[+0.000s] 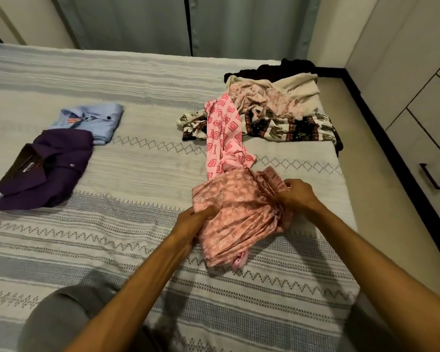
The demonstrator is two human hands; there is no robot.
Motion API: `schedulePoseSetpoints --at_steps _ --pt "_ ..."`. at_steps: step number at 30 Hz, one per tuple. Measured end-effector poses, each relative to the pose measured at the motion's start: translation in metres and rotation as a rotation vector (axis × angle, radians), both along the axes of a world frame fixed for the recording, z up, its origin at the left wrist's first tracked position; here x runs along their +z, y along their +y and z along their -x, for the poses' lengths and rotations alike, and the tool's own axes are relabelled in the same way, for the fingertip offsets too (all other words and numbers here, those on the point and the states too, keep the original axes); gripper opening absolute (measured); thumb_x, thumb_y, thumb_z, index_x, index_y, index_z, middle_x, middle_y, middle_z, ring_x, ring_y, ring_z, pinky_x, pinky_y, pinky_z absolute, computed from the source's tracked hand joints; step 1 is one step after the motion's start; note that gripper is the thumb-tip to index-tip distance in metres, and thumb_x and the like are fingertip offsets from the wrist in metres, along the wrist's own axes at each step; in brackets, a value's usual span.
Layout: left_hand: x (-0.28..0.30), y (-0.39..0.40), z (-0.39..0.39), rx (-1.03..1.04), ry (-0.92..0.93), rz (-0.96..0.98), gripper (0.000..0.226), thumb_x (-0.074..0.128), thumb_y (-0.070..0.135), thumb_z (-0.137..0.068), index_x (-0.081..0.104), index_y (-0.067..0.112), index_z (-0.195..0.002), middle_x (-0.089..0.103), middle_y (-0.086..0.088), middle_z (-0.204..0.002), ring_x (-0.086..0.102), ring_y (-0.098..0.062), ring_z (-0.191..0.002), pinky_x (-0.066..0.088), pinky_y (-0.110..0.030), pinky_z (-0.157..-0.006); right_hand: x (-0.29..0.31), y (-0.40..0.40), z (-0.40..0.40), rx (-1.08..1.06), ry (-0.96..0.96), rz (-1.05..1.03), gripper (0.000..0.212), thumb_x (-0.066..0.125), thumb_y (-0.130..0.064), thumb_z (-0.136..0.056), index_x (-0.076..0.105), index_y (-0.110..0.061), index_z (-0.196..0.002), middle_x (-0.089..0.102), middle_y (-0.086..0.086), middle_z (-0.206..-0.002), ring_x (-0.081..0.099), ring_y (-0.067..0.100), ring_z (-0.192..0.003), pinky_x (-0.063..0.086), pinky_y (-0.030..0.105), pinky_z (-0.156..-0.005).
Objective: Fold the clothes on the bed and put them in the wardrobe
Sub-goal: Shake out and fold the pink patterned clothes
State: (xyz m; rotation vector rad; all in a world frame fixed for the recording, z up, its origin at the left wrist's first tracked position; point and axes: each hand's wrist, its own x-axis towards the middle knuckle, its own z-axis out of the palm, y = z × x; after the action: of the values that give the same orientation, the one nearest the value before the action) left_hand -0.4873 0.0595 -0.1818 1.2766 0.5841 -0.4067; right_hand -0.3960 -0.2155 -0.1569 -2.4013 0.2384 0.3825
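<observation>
A salmon-pink patterned garment (236,214) lies bunched on the bed (142,174) in front of me. My left hand (193,222) grips its left edge, and my right hand (296,194) grips its gathered right side. Behind it a bright pink printed garment (222,138) trails toward an unfolded pile (277,110) with pale pink, cream, black and elephant-print clothes. At the left lie two folded shirts, a purple one (48,168) and a light blue one (94,121).
White wardrobe drawers with a dark handle (431,176) stand along the right, past a strip of floor and the bed's dark edge. Grey-green curtains (163,24) hang behind the bed. My knee in grey cloth (61,318) rests at the near left.
</observation>
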Motion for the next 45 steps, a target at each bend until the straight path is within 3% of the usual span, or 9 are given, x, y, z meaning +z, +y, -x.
schedulePoseSetpoints --at_steps 5,10,14,17,20,25,31,39,45 --pt "0.001 0.01 0.007 -0.041 -0.057 0.077 0.037 0.076 0.015 -0.093 0.065 0.005 -0.127 0.08 -0.011 -0.103 0.078 -0.027 -0.088 0.062 -0.036 -0.073 0.04 0.039 0.023 0.076 -0.329 0.389 0.051 0.077 -0.048 -0.08 0.052 -0.019 -0.114 0.065 0.005 -0.096 0.065 0.031 -0.086 0.051 0.037 -0.07" --pt "-0.017 0.019 0.019 0.06 -0.055 0.145 0.041 0.078 0.011 -0.089 0.067 0.004 -0.128 0.076 -0.019 -0.116 0.074 -0.038 -0.107 0.056 -0.055 -0.101 0.052 0.137 0.083 0.216 -0.568 0.518 0.059 0.072 -0.029 -0.093 0.037 -0.016 -0.139 0.062 0.003 -0.102 0.056 0.017 -0.065 0.048 0.031 -0.06" --pt "-0.024 0.021 0.028 0.13 -0.023 0.123 0.015 0.062 0.014 -0.101 0.075 0.009 -0.107 0.077 -0.016 -0.098 0.071 -0.027 -0.08 0.056 -0.037 -0.071 0.007 0.197 0.112 0.444 -0.447 0.679 0.073 0.092 -0.022 -0.059 0.063 -0.007 -0.124 0.067 0.015 -0.104 0.067 0.026 -0.066 0.036 0.027 -0.045" --pt "-0.021 0.026 0.026 0.236 0.016 0.241 0.039 0.044 0.034 -0.108 0.076 0.01 -0.11 0.078 -0.014 -0.1 0.075 -0.025 -0.086 0.055 -0.036 -0.076 -0.005 0.205 0.124 0.575 -0.312 0.599 0.067 0.065 -0.046 -0.082 0.052 -0.008 -0.136 0.056 0.014 -0.127 0.059 0.03 -0.11 0.053 0.044 -0.076" --pt "-0.008 0.029 0.024 0.246 -0.049 0.322 0.056 0.044 0.052 -0.105 0.073 0.008 -0.123 0.075 -0.018 -0.115 0.075 -0.031 -0.099 0.06 -0.039 -0.085 0.006 0.182 0.13 0.687 -0.341 0.376 0.055 0.037 -0.056 -0.095 0.054 -0.021 -0.133 0.053 0.003 -0.13 0.048 0.021 -0.119 0.042 0.055 -0.102" --pt "0.005 0.011 0.023 0.078 -0.128 0.092 0.037 0.087 0.022 -0.082 0.076 0.007 -0.114 0.08 -0.015 -0.102 0.078 -0.032 -0.094 0.064 -0.043 -0.081 0.009 0.132 0.12 0.415 -0.59 0.059 0.021 0.055 -0.035 -0.102 0.069 -0.024 -0.113 0.065 -0.005 -0.112 0.058 0.009 -0.097 0.053 0.037 -0.086" --pt "0.058 0.098 0.04 0.207 -0.156 0.148 0.034 0.077 0.011 -0.09 0.068 0.003 -0.121 0.077 -0.021 -0.11 0.077 -0.037 -0.098 0.063 -0.05 -0.086 0.008 0.104 0.103 0.179 -0.556 -0.01 0.013 0.066 -0.025 -0.098 0.062 -0.026 -0.111 0.066 -0.005 -0.106 0.063 0.013 -0.092 0.055 0.036 -0.077" --pt "0.023 0.267 0.104 0.835 -0.077 0.042 0.05 0.07 0.015 -0.097 0.051 0.009 -0.144 0.066 -0.011 -0.13 0.064 -0.026 -0.116 0.054 -0.046 -0.095 -0.04 0.165 0.063 0.021 -0.122 0.225 0.113 0.06 -0.085 -0.078 0.02 -0.012 -0.155 0.029 0.021 -0.157 0.037 0.045 -0.14 0.041 0.062 -0.11" --pt "-0.019 0.291 0.106 0.852 0.064 -0.053 0.059 0.079 0.025 -0.089 0.056 0.006 -0.141 0.067 -0.015 -0.131 0.067 -0.034 -0.112 0.059 -0.045 -0.076 -0.035 0.165 0.049 -0.014 -0.323 0.253 0.048 0.058 -0.057 -0.096 0.059 -0.023 -0.13 0.052 0.019 -0.134 0.05 0.041 -0.122 0.045 0.059 -0.103"
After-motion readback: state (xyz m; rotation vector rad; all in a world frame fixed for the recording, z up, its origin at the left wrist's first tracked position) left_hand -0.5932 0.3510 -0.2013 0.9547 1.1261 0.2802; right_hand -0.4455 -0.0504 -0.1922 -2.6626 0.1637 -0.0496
